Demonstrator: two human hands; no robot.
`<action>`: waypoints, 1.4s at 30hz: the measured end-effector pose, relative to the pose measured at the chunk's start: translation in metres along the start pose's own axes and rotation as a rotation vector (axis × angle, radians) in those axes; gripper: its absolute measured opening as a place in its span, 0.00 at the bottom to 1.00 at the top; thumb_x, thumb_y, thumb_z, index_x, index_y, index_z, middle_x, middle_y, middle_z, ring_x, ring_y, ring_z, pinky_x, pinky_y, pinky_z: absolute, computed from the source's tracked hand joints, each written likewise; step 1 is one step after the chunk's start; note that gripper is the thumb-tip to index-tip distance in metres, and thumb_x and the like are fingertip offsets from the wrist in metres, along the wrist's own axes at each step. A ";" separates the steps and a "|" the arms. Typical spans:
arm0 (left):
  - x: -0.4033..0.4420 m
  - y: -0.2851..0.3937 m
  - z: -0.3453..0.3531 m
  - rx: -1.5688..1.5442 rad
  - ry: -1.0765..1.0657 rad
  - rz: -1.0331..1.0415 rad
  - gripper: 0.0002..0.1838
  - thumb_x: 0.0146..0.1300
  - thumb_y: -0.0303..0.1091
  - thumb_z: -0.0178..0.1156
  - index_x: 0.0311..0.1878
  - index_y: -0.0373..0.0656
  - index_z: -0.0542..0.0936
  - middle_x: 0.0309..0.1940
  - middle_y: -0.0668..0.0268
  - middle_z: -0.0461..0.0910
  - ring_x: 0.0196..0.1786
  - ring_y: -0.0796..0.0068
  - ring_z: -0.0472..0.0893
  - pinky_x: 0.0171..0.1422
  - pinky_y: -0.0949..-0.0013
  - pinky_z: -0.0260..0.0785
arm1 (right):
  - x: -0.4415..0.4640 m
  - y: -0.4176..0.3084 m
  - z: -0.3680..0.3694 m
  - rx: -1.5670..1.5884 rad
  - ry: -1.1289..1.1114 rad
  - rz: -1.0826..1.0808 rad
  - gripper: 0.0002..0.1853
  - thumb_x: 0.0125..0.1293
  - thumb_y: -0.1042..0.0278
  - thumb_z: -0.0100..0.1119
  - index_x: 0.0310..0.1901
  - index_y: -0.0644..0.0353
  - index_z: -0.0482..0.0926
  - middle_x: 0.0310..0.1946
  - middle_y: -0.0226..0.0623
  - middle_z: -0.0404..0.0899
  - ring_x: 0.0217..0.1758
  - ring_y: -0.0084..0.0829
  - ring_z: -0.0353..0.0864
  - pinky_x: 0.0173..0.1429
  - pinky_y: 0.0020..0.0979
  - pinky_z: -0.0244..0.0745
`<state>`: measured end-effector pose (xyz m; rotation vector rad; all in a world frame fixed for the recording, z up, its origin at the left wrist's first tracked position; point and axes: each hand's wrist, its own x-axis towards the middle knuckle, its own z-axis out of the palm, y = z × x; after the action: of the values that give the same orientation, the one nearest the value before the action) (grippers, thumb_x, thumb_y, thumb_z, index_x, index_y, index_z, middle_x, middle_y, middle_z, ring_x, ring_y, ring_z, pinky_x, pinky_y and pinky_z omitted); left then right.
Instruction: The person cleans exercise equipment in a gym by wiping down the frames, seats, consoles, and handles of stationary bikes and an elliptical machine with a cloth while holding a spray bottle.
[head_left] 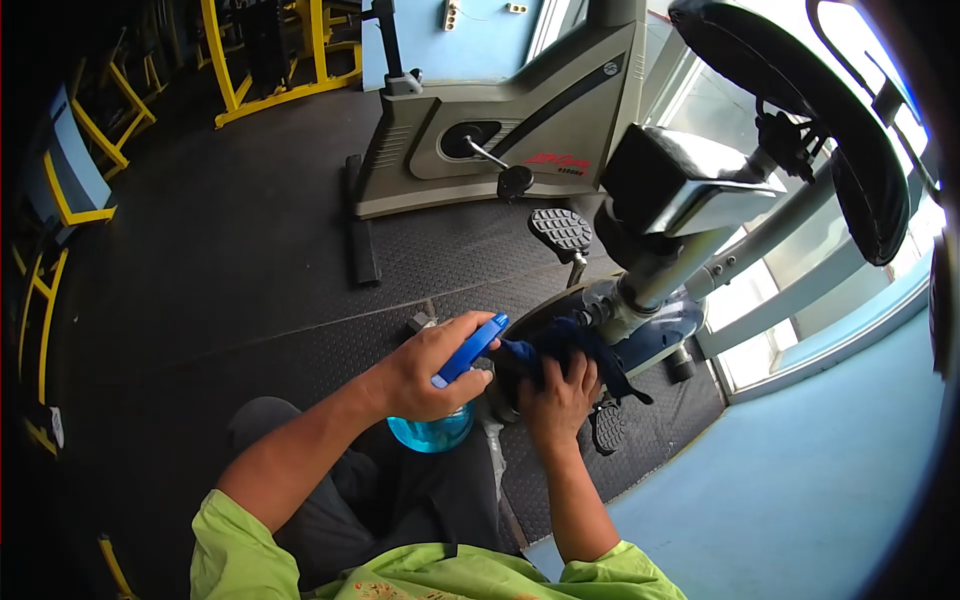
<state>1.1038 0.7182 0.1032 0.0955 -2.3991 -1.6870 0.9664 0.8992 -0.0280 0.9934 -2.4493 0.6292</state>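
My left hand (425, 372) is wrapped round a spray bottle (432, 434) with a blue trigger head and clear blue liquid inside. The bottle hangs just above my knees. My right hand (562, 402) presses on a dark blue cloth (600, 352), fingers bent over its near edge. That cloth lies against the lower body of an exercise bike (655, 330), below its seat post. Part of the bike's casing is hidden behind the cloth and my hands. One pedal (562, 230) sticks up beyond the cloth, and another pedal (608, 428) is low beside my right wrist.
A second, grey-beige exercise bike (510, 130) stands ahead. The near bike's black seat (750, 55) overhangs at the upper right. A light blue wall (780, 480) and windows run along the right. Yellow gym frames (230, 80) stand at the left and back on dark rubber flooring (220, 220).
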 end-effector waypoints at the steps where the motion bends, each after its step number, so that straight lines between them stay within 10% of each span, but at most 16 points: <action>1: 0.002 -0.001 -0.006 0.019 -0.001 -0.005 0.32 0.59 0.29 0.60 0.67 0.34 0.65 0.53 0.58 0.78 0.49 0.72 0.80 0.55 0.66 0.74 | -0.009 0.002 0.001 -0.165 0.030 -0.103 0.31 0.41 0.54 0.72 0.52 0.47 0.82 0.59 0.45 0.69 0.64 0.53 0.65 0.69 0.52 0.57; 6: -0.002 -0.042 -0.020 -0.013 0.140 -0.063 0.28 0.58 0.32 0.60 0.62 0.34 0.70 0.50 0.55 0.79 0.50 0.67 0.81 0.58 0.64 0.73 | 0.003 -0.014 -0.033 -0.276 -0.353 -0.273 0.36 0.43 0.46 0.72 0.57 0.47 0.79 0.60 0.49 0.65 0.65 0.51 0.61 0.68 0.50 0.56; 12: 0.014 -0.050 -0.034 0.105 0.091 -0.009 0.28 0.58 0.36 0.58 0.61 0.35 0.70 0.52 0.46 0.78 0.55 0.48 0.78 0.63 0.54 0.69 | 0.063 -0.038 -0.015 -0.334 -0.394 0.024 0.37 0.46 0.40 0.69 0.56 0.55 0.79 0.61 0.55 0.65 0.67 0.55 0.61 0.72 0.51 0.53; 14: 0.019 -0.054 -0.039 0.099 0.098 0.032 0.29 0.57 0.36 0.58 0.61 0.34 0.69 0.51 0.46 0.78 0.54 0.48 0.79 0.62 0.55 0.70 | 0.060 -0.020 0.035 -0.318 -0.328 -0.451 0.34 0.50 0.39 0.66 0.52 0.57 0.80 0.66 0.58 0.63 0.73 0.58 0.55 0.75 0.55 0.48; 21: -0.009 -0.072 -0.055 0.025 0.183 -0.062 0.26 0.56 0.36 0.57 0.58 0.35 0.71 0.45 0.48 0.79 0.47 0.50 0.82 0.57 0.53 0.73 | 0.014 -0.032 -0.025 -0.257 -0.700 -0.348 0.27 0.55 0.51 0.67 0.58 0.50 0.81 0.65 0.52 0.69 0.71 0.54 0.62 0.74 0.51 0.54; 28: -0.018 -0.071 -0.054 0.013 -0.013 -0.138 0.28 0.55 0.34 0.58 0.60 0.35 0.71 0.46 0.50 0.80 0.47 0.55 0.83 0.56 0.56 0.74 | 0.064 -0.032 0.002 -0.499 -0.167 -0.293 0.14 0.58 0.57 0.65 0.44 0.53 0.85 0.54 0.45 0.77 0.62 0.49 0.69 0.64 0.48 0.64; 32: -0.011 -0.085 -0.045 -0.025 -0.076 -0.159 0.31 0.53 0.36 0.60 0.62 0.37 0.72 0.52 0.48 0.77 0.53 0.50 0.80 0.61 0.55 0.71 | 0.060 -0.036 0.009 -0.160 -0.328 -0.394 0.09 0.53 0.67 0.67 0.36 0.56 0.82 0.50 0.44 0.80 0.55 0.47 0.75 0.59 0.45 0.68; 35: -0.009 -0.086 -0.035 0.092 -0.194 -0.046 0.33 0.51 0.39 0.63 0.63 0.42 0.74 0.73 0.43 0.56 0.68 0.35 0.67 0.74 0.48 0.59 | 0.057 -0.051 -0.021 0.217 -0.242 -0.331 0.10 0.48 0.77 0.67 0.34 0.58 0.80 0.48 0.45 0.80 0.51 0.46 0.78 0.58 0.41 0.69; 42: -0.003 -0.066 -0.035 -0.475 -0.273 0.109 0.29 0.50 0.36 0.67 0.58 0.36 0.78 0.67 0.41 0.67 0.70 0.47 0.68 0.74 0.53 0.58 | 0.032 -0.080 -0.057 1.067 -0.186 0.110 0.11 0.58 0.87 0.60 0.40 0.61 0.74 0.50 0.42 0.78 0.54 0.30 0.77 0.61 0.31 0.70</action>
<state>1.1099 0.6637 0.0528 -0.3516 -2.0471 -2.2813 1.0153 0.8620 0.0545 1.2908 -2.2567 2.0700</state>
